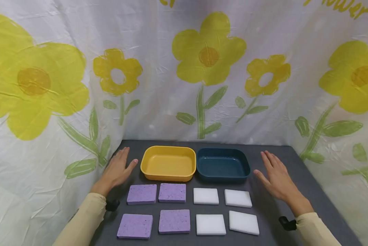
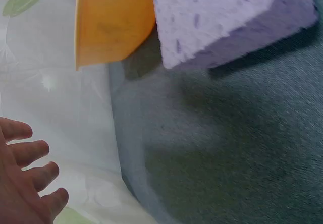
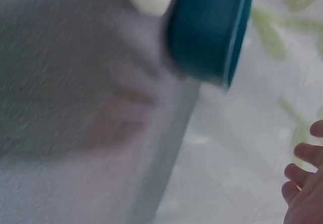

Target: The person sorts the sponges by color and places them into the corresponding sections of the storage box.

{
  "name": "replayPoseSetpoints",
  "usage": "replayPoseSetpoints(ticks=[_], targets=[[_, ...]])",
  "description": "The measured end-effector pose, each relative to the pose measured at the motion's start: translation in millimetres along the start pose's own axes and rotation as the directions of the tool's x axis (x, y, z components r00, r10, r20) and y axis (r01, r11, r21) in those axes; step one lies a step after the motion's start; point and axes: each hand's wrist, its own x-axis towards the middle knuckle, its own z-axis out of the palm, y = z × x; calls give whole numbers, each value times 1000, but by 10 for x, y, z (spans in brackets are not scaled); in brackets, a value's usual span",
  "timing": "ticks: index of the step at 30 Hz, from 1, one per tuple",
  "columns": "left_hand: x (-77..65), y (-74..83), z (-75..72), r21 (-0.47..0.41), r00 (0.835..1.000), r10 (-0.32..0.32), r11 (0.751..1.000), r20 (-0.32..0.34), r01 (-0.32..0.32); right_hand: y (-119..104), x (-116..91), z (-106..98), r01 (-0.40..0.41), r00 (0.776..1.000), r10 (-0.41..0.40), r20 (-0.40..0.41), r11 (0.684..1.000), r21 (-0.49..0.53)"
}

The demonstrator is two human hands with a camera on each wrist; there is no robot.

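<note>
In the head view my left hand (image 1: 117,171) is held with straight fingers to the left of a yellow tray (image 1: 168,177), holding nothing. My right hand (image 1: 277,179) mirrors it, fingers straight, to the right of a dark blue tray (image 1: 223,177). Both trays stand side by side with bare insides. In front of the yellow one lie several purple sponges (image 1: 142,194) in two rows. White sponge blocks (image 1: 206,196), also in two rows, lie before the blue one. A purple sponge (image 2: 217,17) and the yellow tray's side (image 2: 111,22) show large in the left wrist view.
Everything sits on a dark grey tabletop (image 1: 258,218). A white curtain (image 1: 159,112) printed with yellow flowers closes off the back and both sides, close to the table's edges. Each wrist wears a small black camera mount (image 1: 112,205) below a beige sleeve (image 1: 85,215).
</note>
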Motion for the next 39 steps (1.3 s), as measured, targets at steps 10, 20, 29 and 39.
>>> replayPoseSetpoints(ticks=[10, 20, 29, 39], targets=[[153, 57, -30, -65, 998, -45, 997, 50, 48, -473, 27, -76, 76, 995, -79, 64, 996, 45], [366, 63, 118, -50, 985, -73, 995, 156, 82, -938, -96, 44, 223, 965, -227, 134, 974, 48], [466, 66, 380, -67, 965, -62, 994, 255, 82, -1243, -280, 211, 274, 904, -311, 294, 948, 161], [493, 120, 518, -158, 960, -67, 981, 271, 114, -1349, -434, 451, 271, 823, -354, 444, 932, 240]])
